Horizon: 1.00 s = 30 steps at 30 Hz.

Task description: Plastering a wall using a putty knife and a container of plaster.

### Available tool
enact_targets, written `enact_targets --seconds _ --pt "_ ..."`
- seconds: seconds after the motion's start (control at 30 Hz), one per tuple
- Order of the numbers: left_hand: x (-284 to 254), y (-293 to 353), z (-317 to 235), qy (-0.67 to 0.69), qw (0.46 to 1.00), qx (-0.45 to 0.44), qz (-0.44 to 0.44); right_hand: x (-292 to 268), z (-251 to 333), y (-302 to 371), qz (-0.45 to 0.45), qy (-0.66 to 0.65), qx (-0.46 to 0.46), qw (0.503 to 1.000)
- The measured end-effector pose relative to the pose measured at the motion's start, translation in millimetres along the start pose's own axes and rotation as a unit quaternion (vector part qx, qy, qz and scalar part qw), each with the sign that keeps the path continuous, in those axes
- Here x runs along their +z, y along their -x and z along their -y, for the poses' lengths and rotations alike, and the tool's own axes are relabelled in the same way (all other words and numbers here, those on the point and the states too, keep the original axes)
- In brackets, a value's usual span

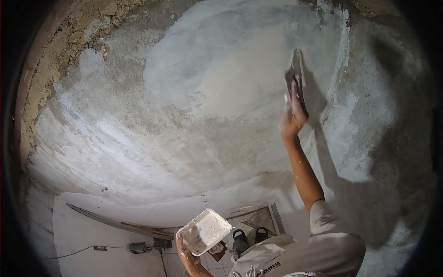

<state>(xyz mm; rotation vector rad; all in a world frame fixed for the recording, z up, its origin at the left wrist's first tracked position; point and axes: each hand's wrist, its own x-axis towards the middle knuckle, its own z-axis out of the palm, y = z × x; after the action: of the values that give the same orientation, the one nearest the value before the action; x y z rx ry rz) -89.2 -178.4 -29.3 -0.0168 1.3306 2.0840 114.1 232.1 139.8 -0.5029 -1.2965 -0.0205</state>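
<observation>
"Right hand?"

"Right hand (294, 117) raised at the wall (161, 152), gripping the near end of a flat trowel (295, 76). Motion blur; exact finger placement unclear, blade contact can't be told. Pale smooth patch just left."

"Left hand?"

"Left hand (185, 255) low, clasping the side of a rectangular white tub (221, 218), whitish paste coating its inside."

"Below?"

"Dark sandals (240, 236) on tiled floor (265, 216), right of the tub."

Pale short-sleeved shirt (318, 254), dark lettering (268, 268); white-flecked right forearm (304, 180).
</observation>
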Motion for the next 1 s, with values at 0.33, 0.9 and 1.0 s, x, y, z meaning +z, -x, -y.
enact_targets --seconds 0.33,0.9,1.0 --pt "13 -7 12 -0.041 0.997 -0.067 0.021 0 12 158 0.384 -0.039 -0.144 0.911" --pt "35 -27 91 -0.054 0.971 0.231 -0.036 -87 123 225 0.165 -0.369 0.78 0.478" --pt "67 -14 87 0.032 0.988 0.143 -0.057 -96 132 244 0.258 -0.32 0.773 0.483"
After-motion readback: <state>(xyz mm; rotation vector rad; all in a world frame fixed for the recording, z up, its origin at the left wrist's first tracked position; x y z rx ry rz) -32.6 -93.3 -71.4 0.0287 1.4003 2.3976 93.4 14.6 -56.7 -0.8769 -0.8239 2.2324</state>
